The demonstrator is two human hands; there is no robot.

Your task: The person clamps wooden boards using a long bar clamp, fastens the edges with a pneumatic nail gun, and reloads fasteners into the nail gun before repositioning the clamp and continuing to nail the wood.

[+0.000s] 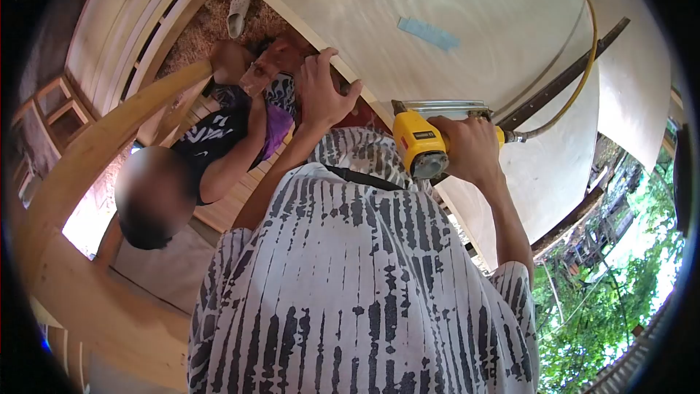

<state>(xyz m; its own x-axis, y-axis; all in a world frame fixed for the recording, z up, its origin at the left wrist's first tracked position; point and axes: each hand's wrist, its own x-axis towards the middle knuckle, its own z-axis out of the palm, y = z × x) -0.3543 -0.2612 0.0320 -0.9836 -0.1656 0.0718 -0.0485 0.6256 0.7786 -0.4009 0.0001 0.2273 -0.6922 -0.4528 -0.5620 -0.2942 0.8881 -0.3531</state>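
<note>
Gripping nailer (421, 140): right hand (472, 147); left hand (327, 95) splayed at panel (350, 18); hose (589, 66), person (222, 135) near.

I reach both arms (512, 225) forward, my left grip (327, 96) loosely spread, thumb apart, my right grip (472, 147) curled with bent fingers.

My camera has the board (503, 18) before me, a strip (429, 32) on it. At its near left edge is my left hand (327, 95); right of that, the nailer (417, 142) in my right hand (474, 150), hose (593, 44) leading forward over the board. Left, a person (230, 128), a shoe (238, 15) beyond.
</note>
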